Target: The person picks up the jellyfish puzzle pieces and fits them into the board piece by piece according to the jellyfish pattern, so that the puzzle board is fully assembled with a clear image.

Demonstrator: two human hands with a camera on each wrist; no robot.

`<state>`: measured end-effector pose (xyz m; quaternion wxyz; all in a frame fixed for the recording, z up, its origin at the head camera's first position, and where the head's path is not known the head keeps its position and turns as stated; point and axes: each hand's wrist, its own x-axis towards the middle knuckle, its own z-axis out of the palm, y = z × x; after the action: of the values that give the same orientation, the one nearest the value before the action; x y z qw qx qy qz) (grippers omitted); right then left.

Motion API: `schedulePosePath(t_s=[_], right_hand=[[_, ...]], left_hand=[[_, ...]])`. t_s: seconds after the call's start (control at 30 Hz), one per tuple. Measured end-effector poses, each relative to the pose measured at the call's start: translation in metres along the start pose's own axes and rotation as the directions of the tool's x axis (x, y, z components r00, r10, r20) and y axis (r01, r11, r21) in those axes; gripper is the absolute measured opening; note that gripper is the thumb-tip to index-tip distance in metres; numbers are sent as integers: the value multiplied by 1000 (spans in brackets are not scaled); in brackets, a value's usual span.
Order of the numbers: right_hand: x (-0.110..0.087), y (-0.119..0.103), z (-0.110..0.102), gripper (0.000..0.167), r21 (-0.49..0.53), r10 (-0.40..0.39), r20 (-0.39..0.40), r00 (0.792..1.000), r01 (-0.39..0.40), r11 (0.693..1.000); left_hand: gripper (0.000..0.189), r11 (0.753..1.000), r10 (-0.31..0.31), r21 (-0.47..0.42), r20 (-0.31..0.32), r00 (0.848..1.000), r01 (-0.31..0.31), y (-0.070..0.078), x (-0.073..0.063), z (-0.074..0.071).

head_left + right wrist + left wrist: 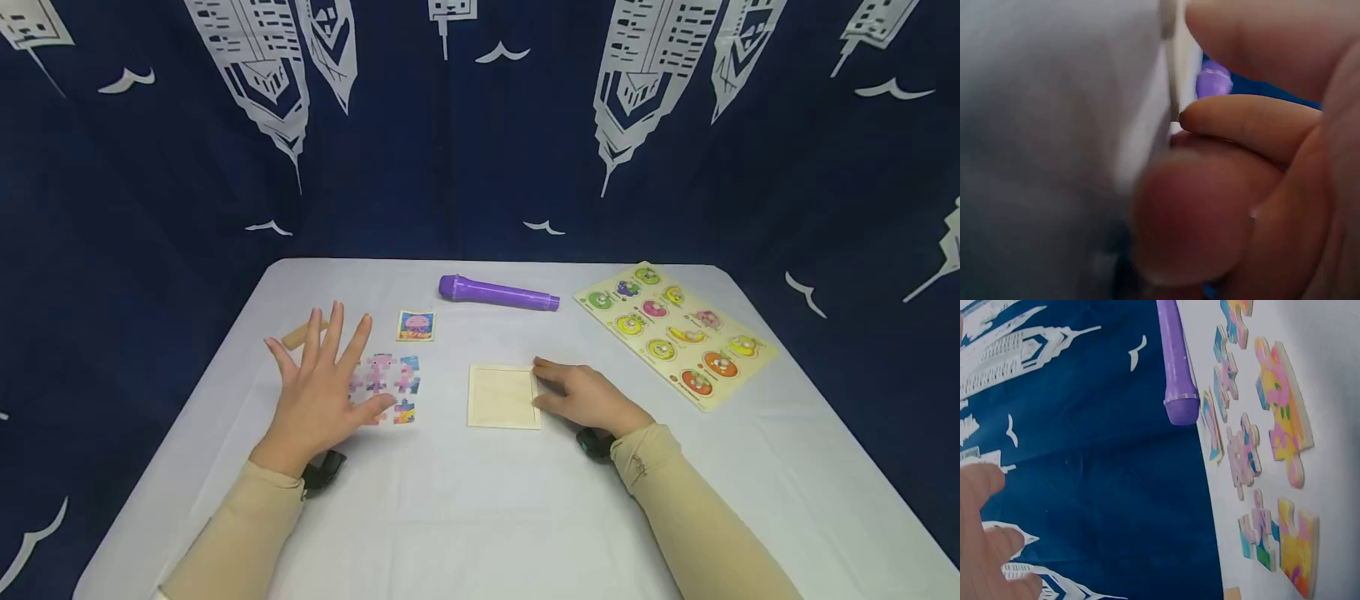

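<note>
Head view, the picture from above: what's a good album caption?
Left hand spread over jigsaw pieces, right hand at a pale square board's edge, purple microphone lying beyond.

Your head cam looked forward-down across the counter [465,500]; your left-wrist cam, nearer, tipped sideways, shared the puzzle pieces [1282,403]; right-wrist cam crowded your right hand [581,398].

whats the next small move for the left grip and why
Probably lower the left grip and pinch one of the loose jigsaw pieces: it is raised near them, fingers spread, holding nothing, while the right grip holds the edge of the puzzle tray, which has no pieces in it.
</note>
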<state>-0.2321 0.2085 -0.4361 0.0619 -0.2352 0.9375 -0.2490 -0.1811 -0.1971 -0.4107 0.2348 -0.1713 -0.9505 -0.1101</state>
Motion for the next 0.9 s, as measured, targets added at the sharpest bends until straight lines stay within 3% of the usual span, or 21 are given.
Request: schedulePosePath(t_s=[0.13, 0.2, 0.3, 0.43, 0.53, 0.63, 0.7, 0.9], right_hand=[[-3, 4, 0, 69, 33, 2, 27, 1000, -3, 999], [-5, 5, 1, 71, 33, -8, 24, 1000, 7, 999], [-6, 6, 2, 70, 18, -24, 6, 1000, 24, 1000], [-5, 5, 2, 70, -3, -36, -4, 999, 36, 999], [-4, 4, 3, 71, -12, -39, -1, 999, 39, 999], [-3, 4, 3, 73, -12, -47, 13, 999, 47, 999], [-2, 5, 3, 75, -1, -51, 34, 998, 51, 999], [-2, 8, 1, 80, 10, -55, 74, 996, 54, 998]], left_hand=[[83, 982, -118, -149, -12, 993, 115, -7, 5, -1], [73, 947, -193, -266, -18, 981, 182, -12, 8, 0], [61, 874, -300, -406, -14, 954, 269, -21, 11, 4], [51, 797, -412, -471, 36, 911, 379, -33, 13, 11], [48, 766, -442, -481, 87, 893, 426, -38, 16, 16], [46, 766, -423, -470, 145, 895, 438, -36, 22, 18], [43, 779, -399, -450, 182, 899, 437, -32, 28, 17], [39, 859, -267, -342, 334, 904, 381, -20, 51, 22]])
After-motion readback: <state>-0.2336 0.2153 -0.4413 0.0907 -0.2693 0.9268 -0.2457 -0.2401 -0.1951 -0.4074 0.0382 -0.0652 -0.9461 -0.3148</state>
